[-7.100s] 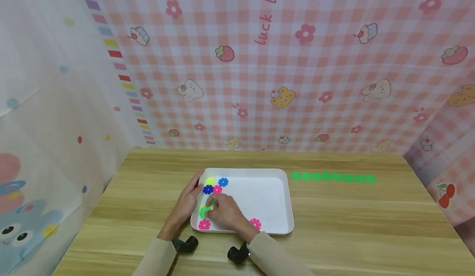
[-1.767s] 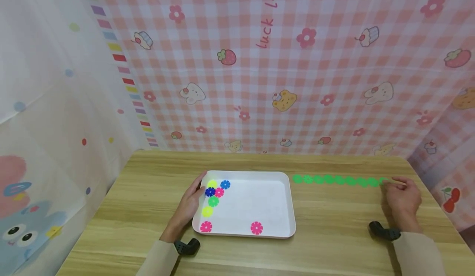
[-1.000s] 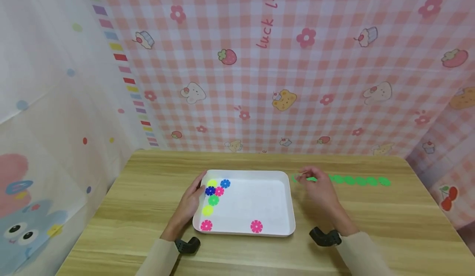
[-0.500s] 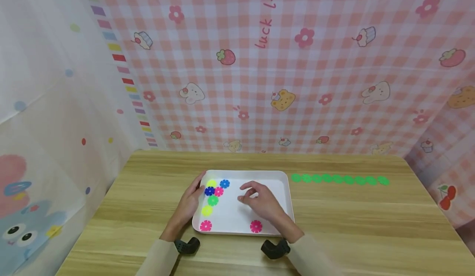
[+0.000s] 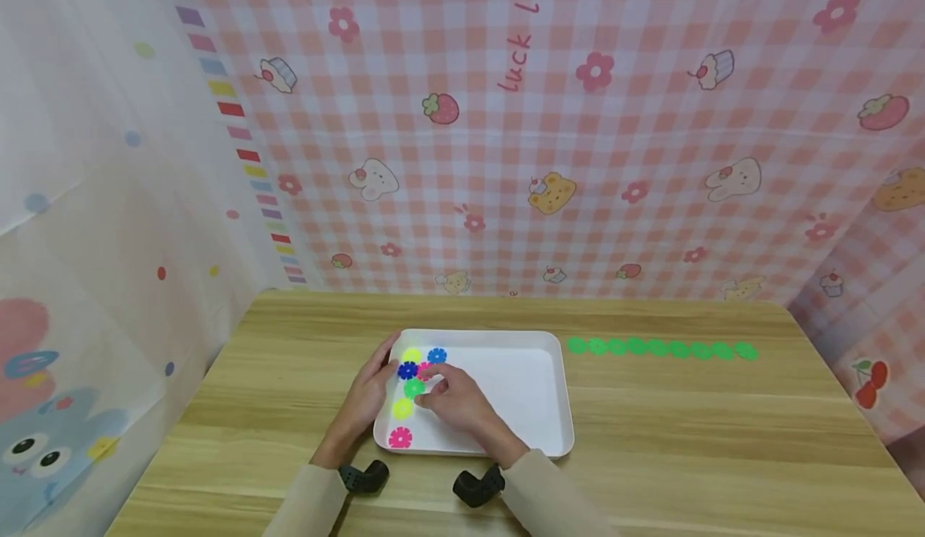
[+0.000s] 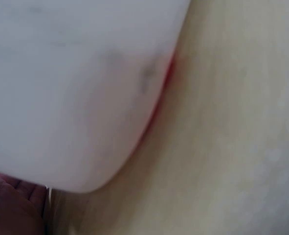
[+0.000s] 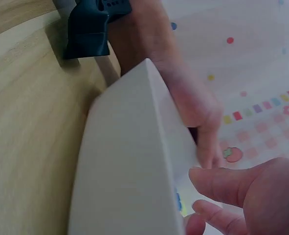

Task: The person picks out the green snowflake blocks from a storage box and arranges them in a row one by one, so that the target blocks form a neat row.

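A white tray [image 5: 516, 392] lies on the table with several notched plastic snowflake discs along its left side. My left hand [image 5: 367, 399] grips the tray's left wall, thumb at the rim. Over the discs reaches my right hand [image 5: 457, 398], thumb and index finger apart beside a green snowflake disc [image 5: 414, 388]. In the right wrist view the right hand's fingers [image 7: 217, 183] show spread near the tray wall. Around the green disc lie a yellow disc [image 5: 402, 408], a dark blue disc [image 5: 408, 370], a lighter blue disc [image 5: 437, 356] and a pink disc [image 5: 401, 438].
A row of several green discs [image 5: 656, 348] runs along the wooden table [image 5: 686, 441], right of the tray. A pink checked cloth [image 5: 491, 160] hangs behind the table. Black wrist devices [image 5: 364, 477] sit on both wrists.
A green disc has joined the row's right end since the earliest frame. My right hand has come back from there, leftward into the tray. The left hand stays on the tray.
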Demonstrator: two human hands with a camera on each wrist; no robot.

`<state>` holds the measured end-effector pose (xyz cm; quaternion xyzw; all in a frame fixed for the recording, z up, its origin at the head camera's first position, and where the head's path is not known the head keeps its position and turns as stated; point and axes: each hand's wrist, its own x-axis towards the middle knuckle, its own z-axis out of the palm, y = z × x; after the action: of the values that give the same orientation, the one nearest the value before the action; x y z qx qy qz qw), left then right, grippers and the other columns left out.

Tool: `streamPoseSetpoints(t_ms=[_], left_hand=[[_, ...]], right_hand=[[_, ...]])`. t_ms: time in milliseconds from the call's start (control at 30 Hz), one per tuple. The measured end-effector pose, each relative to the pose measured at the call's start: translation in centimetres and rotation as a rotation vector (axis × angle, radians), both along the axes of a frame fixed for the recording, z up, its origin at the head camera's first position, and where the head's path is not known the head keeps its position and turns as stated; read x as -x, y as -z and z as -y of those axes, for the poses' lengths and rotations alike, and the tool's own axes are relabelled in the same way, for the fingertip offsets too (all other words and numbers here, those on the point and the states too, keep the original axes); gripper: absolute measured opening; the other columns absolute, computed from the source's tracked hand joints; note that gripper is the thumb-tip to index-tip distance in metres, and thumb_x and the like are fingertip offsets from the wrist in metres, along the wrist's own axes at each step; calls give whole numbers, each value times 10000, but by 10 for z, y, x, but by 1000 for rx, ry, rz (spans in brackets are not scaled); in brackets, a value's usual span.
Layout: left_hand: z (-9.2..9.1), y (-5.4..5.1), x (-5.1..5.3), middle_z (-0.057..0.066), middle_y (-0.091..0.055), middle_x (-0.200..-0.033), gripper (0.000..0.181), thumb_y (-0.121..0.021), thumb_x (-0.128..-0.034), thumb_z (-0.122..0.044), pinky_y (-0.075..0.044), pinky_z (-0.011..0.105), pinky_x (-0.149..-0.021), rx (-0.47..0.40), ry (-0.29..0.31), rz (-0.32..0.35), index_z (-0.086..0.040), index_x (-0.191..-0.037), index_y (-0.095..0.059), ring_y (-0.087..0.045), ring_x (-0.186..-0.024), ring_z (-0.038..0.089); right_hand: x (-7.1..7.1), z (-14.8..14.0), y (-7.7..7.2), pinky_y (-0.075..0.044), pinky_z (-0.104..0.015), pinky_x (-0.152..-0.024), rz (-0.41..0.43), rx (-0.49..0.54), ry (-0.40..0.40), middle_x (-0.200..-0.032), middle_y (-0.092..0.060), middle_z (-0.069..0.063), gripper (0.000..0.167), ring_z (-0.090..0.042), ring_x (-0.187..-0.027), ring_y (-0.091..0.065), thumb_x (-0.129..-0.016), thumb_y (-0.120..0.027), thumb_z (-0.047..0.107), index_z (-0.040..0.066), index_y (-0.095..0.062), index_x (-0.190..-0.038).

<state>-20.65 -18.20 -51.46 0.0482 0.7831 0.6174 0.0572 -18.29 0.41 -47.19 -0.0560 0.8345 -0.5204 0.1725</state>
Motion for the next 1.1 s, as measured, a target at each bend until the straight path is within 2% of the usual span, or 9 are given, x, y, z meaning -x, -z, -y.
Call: streamPoseSetpoints(t_ms=[67, 100, 233, 300, 333, 533, 767, 1100], left_hand=[[0, -1, 0, 43, -166, -1658, 503, -288, -1083, -151, -67, 480, -1239, -8, 6, 2, -185, -1583, -242, -92, -1532, 236], [-1, -6, -2, 53, -158, -1660, 506, -286, -1083, -139, -64, 478, -1240, -13, 11, 12, -169, -1585, -236, -86, -1533, 241], [-1, -6, -1, 48, -144, -1663, 504, -277, -1085, -136, -59, 466, -1242, -22, 14, 23, -165, -1587, -229, -76, -1534, 232], [-2, -5, -1, 38, -144, -1663, 504, -276, -1086, -144, -64, 468, -1241, -16, 10, 19, -174, -1587, -229, -78, -1534, 230], [-1, 0, 0, 29, -147, -1663, 502, -274, -1087, -154, -64, 470, -1241, -14, 8, 10, -187, -1586, -233, -79, -1534, 226], [-1, 1, 0, 16, -160, -1660, 500, -283, -1086, -170, -71, 471, -1240, -13, -4, 8, -202, -1583, -245, -91, -1534, 225], [-1, 0, 0, 16, -177, -1656, 499, -286, -1085, -163, -79, 463, -1243, -30, -6, 14, -198, -1581, -251, -110, -1530, 215], [-2, 0, 0, -6, -183, -1654, 497, -289, -1085, -180, -80, 473, -1241, -43, -19, 39, -228, -1579, -261, -105, -1531, 217]], right_hand=[[1, 5, 3, -408, -281, -598, -10, -4, 8, -850, -575, -41, 361, -181, -728, -516, -855, -745, 195, 78, -632, -1177], [2, 7, 5, -409, -281, -597, -14, -4, 12, -842, -572, -41, 362, -181, -723, -516, -851, -745, 186, 76, -633, -1176], [5, 12, 11, -414, -295, -628, -40, -8, 35, -827, -562, -47, 330, -186, -734, -514, -835, -734, 138, 68, -644, -1145], [6, 14, 13, -424, -308, -652, -50, -14, 52, -830, -563, -48, 304, -189, -745, -516, -835, -724, 115, 70, -651, -1126], [6, 15, 13, -430, -310, -661, -60, -22, 62, -828, -565, -46, 290, -187, -746, -516, -833, -721, 104, 72, -655, -1113], [9, 21, 16, -468, -315, -701, -74, -61, 110, -827, -595, -36, 213, -176, -751, -529, -841, -729, 75, 93, -677, -1047], [12, 31, 20, -520, -380, -829, -106, -165, 142, -1049, -690, -46, 165, -187, -880, -581, -835, -763, 92, 128, -705, -984], [12, 31, 19, -518, -343, -750, -94, -192, 136, -975, -675, -49, 159, -177, -817, -572, -830, -777, 96, 122, -678, -953]])
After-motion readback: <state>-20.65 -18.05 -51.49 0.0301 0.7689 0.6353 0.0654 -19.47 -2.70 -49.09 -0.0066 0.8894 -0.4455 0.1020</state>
